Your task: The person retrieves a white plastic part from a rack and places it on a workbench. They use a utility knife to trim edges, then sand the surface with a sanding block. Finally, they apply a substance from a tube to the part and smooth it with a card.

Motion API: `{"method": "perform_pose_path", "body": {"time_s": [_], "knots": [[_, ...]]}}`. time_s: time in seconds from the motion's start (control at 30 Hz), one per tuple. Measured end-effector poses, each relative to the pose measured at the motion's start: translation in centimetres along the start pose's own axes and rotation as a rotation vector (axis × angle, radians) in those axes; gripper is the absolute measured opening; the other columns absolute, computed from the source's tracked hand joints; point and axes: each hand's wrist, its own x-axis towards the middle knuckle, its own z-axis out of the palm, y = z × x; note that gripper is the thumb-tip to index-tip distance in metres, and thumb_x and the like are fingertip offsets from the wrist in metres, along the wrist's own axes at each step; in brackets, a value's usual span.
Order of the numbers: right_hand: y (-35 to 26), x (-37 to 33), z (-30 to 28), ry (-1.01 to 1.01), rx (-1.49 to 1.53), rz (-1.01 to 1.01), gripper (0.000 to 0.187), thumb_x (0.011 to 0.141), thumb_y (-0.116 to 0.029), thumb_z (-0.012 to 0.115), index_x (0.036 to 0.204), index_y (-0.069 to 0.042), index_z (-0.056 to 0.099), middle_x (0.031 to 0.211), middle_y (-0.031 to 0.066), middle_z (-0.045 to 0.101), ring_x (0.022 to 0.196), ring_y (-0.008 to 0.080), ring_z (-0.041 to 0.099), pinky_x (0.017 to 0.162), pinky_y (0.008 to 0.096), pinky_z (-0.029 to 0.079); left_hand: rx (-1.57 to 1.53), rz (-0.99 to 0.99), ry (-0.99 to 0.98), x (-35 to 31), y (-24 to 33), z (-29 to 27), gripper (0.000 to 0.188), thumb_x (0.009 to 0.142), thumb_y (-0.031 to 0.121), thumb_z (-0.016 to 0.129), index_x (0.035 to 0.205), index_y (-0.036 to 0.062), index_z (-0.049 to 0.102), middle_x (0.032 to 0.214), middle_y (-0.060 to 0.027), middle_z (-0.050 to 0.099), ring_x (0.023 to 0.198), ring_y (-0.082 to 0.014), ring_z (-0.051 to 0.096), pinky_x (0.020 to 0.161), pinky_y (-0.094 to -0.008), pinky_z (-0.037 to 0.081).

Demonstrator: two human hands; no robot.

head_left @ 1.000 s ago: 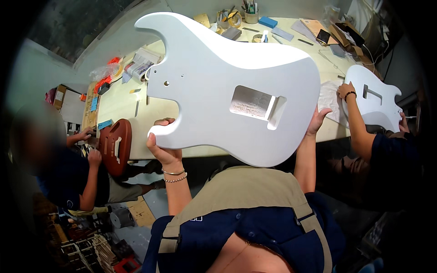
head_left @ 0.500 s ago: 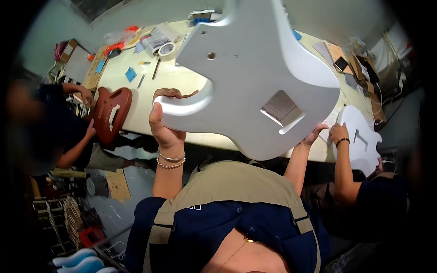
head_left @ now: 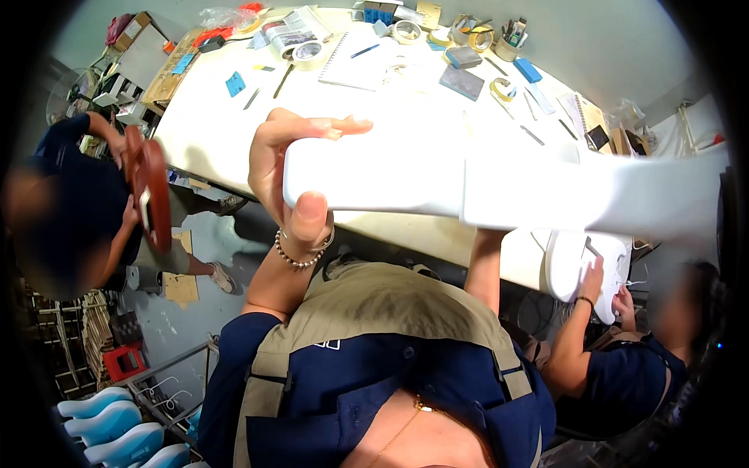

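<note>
A glossy white electric guitar body (head_left: 382, 178) is held up in front of me, turned on edge, with its far right end blurred. My left hand (head_left: 292, 175) is closed round its left end, thumb on the near side and fingers over the far side. My right hand (head_left: 490, 233) reaches up beneath the body's lower edge. Its fingers are hidden behind the body, so their grip does not show.
The pale worktable (head_left: 211, 140) carries a spiral notebook (head_left: 347, 66), tape rolls (head_left: 308, 51), sanding blocks (head_left: 463, 57) and blades. At left a co-worker holds a red-brown guitar body (head_left: 152, 187); at right another handles a white one (head_left: 566, 265). Light-blue bodies (head_left: 105, 421) stand lower left.
The guitar body has tipped from showing its broad face to showing its edge, and it sits lower over the table. My right hand has gone behind it. The left co-worker's body has turned edge-on.
</note>
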Motion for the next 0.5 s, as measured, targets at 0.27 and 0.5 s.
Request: {"method": "perform_pose_path", "body": {"time_s": [0.27,0.5], "knots": [[-0.4,-4.1,3.3,0.125,0.223,0.271,0.047,0.092,-0.043,0.039,0.124,-0.009,0.043,0.122,0.0082,0.050,0.113,0.0248,0.046,0.095,0.0406,0.038,0.142,0.140,-0.024,0.2,-0.2,-2.0,0.061,0.079,0.059,0.055,0.095,0.0007,0.054,0.073,-0.0106,0.062,0.072,-0.0162,0.056,0.067,-0.0332,0.054],[0.7,-4.1,4.2,0.192,0.320,0.300,0.038,0.092,-0.037,0.044,0.118,-0.010,0.049,0.115,0.0069,0.054,0.108,0.0232,0.050,0.092,0.0384,0.041,0.199,0.126,0.050,0.2,-2.1,-3.5,0.055,0.085,0.048,0.046,0.103,-0.0040,0.055,0.072,-0.0123,0.062,0.074,-0.0176,0.058,0.063,-0.0276,0.047]]}}
